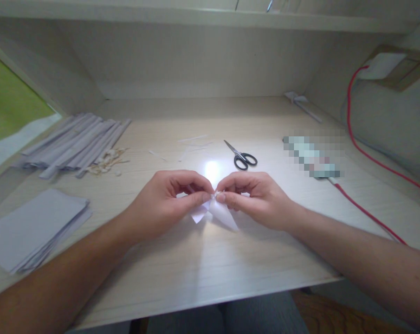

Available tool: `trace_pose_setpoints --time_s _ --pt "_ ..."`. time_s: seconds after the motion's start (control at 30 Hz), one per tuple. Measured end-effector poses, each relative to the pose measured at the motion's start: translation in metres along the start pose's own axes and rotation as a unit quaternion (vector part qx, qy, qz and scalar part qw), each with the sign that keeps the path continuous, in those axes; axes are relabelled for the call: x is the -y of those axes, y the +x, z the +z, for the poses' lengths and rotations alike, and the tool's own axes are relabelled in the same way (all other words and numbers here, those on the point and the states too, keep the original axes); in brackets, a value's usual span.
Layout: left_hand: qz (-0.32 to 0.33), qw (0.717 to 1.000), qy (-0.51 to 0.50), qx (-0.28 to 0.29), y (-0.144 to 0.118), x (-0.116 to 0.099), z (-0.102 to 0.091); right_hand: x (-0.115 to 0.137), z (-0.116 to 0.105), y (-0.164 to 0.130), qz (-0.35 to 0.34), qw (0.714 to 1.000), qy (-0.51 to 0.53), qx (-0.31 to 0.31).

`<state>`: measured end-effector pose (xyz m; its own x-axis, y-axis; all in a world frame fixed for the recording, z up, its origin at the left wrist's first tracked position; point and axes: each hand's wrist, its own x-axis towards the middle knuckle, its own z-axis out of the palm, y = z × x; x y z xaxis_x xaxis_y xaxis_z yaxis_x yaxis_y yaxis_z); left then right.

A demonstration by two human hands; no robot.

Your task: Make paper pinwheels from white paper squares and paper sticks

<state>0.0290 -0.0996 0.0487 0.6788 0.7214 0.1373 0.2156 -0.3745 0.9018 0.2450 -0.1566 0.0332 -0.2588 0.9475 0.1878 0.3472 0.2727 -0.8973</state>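
Observation:
Between my two hands is a piece of white folded paper (223, 215), gathered at its middle, with pointed flaps spreading below the fingers. My left hand (168, 199) pinches it with thumb and forefinger from the left. From the right, my right hand (258, 197) does the same, and the thumbs nearly meet at the gathered point. Whether something thin is tied there is too small to tell. Beyond the hands lies a pair of black-handled scissors (242, 155). Thin white paper slivers (192, 139) are scattered to their left.
At left lie a pile of flat paper strips (80, 139), a heap of beige bands (107, 162) and a stack of white sheets (39, 222). A blurred phone-like device (309, 153) with a red cable (373, 208) sits right. A folded paper piece (296, 98) lies far right.

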Motion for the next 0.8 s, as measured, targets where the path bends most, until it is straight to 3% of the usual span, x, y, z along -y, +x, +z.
trace_pose_setpoints --time_s 0.23,0.43,0.8 --pt "-0.009 1.000 -0.027 0.008 0.0005 0.0014 0.0002 -0.0005 0.0010 -0.0008 0.014 0.999 0.034 0.013" --pt "0.002 0.999 -0.027 -0.026 0.0003 0.0027 0.0030 -0.0012 0.0008 0.0003 0.012 1.000 0.023 0.005" --pt "0.081 0.980 0.169 -0.069 -0.0029 0.0002 0.0035 -0.0047 0.0036 0.0002 0.034 0.998 0.040 -0.022"
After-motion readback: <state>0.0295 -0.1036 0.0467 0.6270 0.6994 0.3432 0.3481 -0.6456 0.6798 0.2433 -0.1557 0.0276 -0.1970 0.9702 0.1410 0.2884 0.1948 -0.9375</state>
